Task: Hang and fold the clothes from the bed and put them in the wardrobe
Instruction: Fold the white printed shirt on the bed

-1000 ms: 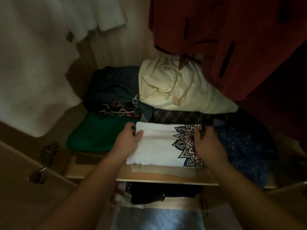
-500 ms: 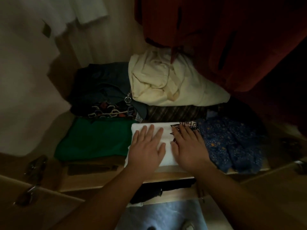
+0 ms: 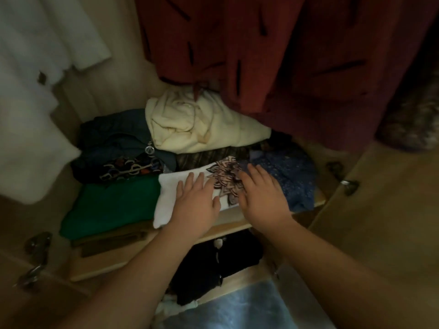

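Note:
A folded white T-shirt (image 3: 167,198) with a dark mandala print lies on the wooden wardrobe shelf (image 3: 99,267), between a green folded garment (image 3: 111,207) and a blue patterned one (image 3: 288,174). My left hand (image 3: 196,205) lies flat on the shirt's white part, fingers straight. My right hand (image 3: 261,195) presses flat on the printed part, its fingers reaching the blue garment's edge. Neither hand grips anything.
Behind the shirt sit a cream bundle (image 3: 197,124) and dark folded clothes (image 3: 116,143). Red garments (image 3: 249,48) hang above, white ones (image 3: 35,79) at the left. Black clothes (image 3: 213,264) fill the shelf below. Open wardrobe doors with hinges (image 3: 35,257) flank both sides.
A second ago both hands held the folded white shirt by its sides at the shelf's front. It now lies further in, and both hands lie flat on top of it.

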Motion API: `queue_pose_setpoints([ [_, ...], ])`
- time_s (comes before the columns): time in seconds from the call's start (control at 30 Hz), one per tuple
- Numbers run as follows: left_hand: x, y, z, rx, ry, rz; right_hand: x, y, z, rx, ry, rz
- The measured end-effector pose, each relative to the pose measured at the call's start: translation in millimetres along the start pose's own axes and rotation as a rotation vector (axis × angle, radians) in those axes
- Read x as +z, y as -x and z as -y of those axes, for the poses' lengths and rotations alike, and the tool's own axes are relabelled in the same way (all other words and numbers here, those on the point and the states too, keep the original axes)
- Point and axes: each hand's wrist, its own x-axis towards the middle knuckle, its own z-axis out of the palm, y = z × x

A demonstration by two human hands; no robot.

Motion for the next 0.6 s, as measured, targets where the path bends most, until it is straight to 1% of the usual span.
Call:
queue_pose_setpoints([
  [0.07,1,22,-37,0.121,0.029,-0.067,-17,43,-19,0.063,0.016,-0.015],
  [0.1,5,36,-58,0.174,0.03,-0.074,-25,69,-30,0.097,0.027,-0.02],
  [0.2,27,85,-130,0.32,0.012,-0.015,-49,166,-64,0.214,0.061,-0.043],
  [0.27,43,127,-184,0.445,-0.004,0.041,-66,242,-89,0.334,0.082,-0.05],
  [0.43,75,256,-321,0.782,0.035,0.172,-110,465,-132,0.727,0.127,-0.085],
  [0.6,93,402,-456,1.135,0.088,0.271,-158,677,-138,1.146,0.194,-0.104],
])
